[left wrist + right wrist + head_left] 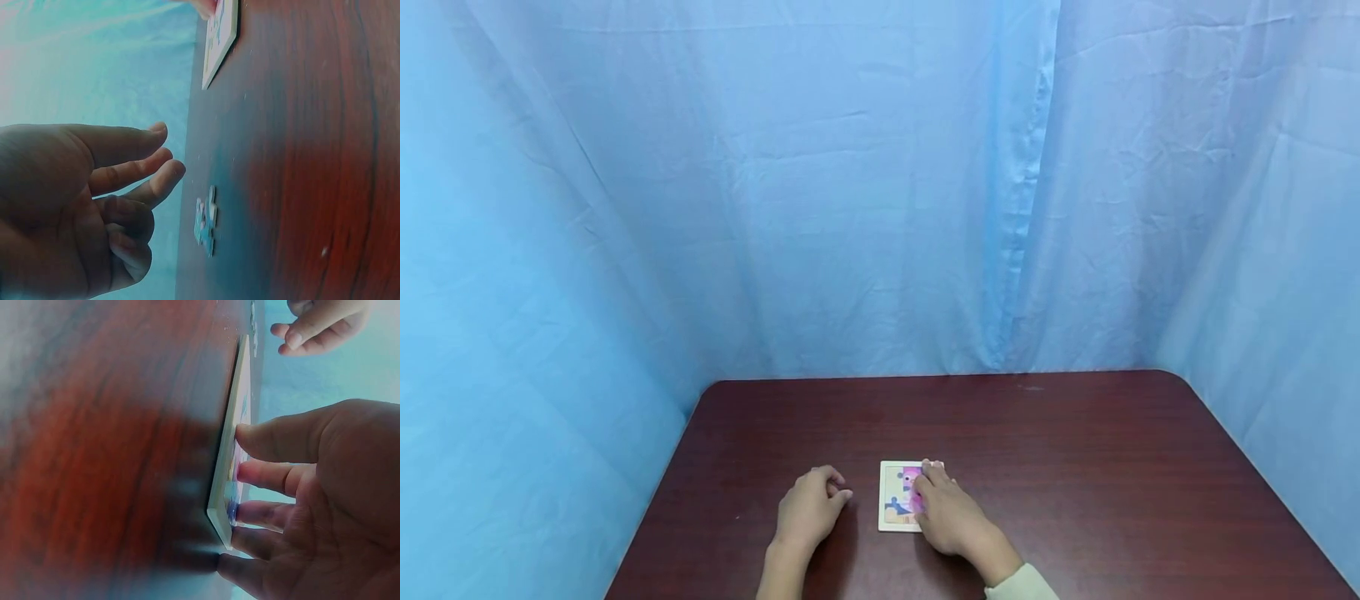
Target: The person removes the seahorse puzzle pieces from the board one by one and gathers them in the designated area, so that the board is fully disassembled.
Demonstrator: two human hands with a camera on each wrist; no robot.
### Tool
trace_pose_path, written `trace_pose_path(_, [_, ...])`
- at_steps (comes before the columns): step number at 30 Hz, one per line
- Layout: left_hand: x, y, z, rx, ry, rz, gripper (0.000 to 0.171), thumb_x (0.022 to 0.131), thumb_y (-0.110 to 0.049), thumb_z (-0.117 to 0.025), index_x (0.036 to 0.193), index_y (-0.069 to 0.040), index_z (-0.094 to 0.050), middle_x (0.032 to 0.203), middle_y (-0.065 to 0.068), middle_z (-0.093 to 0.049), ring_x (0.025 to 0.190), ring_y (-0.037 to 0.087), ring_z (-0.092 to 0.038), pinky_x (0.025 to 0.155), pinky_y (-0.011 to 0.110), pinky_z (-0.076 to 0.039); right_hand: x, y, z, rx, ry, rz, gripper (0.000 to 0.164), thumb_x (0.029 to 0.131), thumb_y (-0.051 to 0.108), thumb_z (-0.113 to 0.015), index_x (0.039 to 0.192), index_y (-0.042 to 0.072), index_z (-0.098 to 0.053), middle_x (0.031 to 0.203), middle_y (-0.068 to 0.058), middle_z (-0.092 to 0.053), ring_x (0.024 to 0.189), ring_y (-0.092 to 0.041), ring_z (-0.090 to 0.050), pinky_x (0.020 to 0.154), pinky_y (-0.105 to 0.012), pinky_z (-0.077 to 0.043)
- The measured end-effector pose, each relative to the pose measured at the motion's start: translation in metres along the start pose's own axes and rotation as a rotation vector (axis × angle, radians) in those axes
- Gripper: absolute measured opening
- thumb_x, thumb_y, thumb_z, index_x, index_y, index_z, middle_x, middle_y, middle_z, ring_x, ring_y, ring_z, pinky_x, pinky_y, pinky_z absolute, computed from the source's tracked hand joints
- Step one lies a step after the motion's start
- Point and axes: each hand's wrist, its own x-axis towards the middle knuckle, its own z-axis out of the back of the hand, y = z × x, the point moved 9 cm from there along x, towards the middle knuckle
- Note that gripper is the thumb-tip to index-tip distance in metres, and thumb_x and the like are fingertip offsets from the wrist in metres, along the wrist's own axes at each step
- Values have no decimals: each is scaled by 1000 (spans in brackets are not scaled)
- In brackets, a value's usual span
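Note:
A small square jigsaw puzzle board [882, 508] with a pale frame lies flat on the table. Part of its picture shows pink and blue pieces; the right part is covered by my right hand [953, 510]. That hand's fingertips and thumb [250, 439] touch the board's face, the fingers fairly straight. To the left of the board, my left hand [811, 510] hovers over the table, fingers loosely curled with nothing between them. Beyond those fingers in the left wrist view, loose puzzle pieces [207, 222] lie on the tabletop; the left hand hides them in the head view.
The dark red-brown wooden table [1075, 450] has rounded far corners. Light blue curtains [850, 208] hang behind it and along both sides.

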Motion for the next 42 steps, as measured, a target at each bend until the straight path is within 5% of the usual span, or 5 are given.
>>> trace_pose_path(15, [-11,-40,-35,-99,131,-192,15,88,-15,-83,98,-10,-73,77,-10,-62,66,0,-51,61,24,-43,2,-1,-2,-28,-2,9,25,93,10,-73,114,2,-62,158,-35,-45,149,-54,-42,118,-66,-39])
trace_pose_path(24, [-12,-57,-46,7,73,-264,28,81,-15,-89,107,-10,-77,76,-6,-55,62,3,-45,58,26,-39,1,0,-1,-32,-12,14,24,91,9,-74,111,2,-62,156,-35,-47,148,-55,-44,116,-67,-41])
trace_pose_path(32, [-13,-60,-52,119,43,-281,34,79,-21,-90,111,-14,-82,92,5,-69,75,27,-69,66,39,-55,2,0,-2,-35,-1,9,20,92,10,-74,107,4,-62,157,-35,-46,149,-54,-43,117,-67,-40])
trace_pose_path(42, [-10,-60,-54,80,52,-253,29,75,-17,-90,102,-13,-81,91,2,-65,70,24,-66,63,38,-52,3,-1,-2,-37,-1,7,19,92,10,-75,105,5,-61,157,-35,-46,149,-54,-43,117,-67,-40])
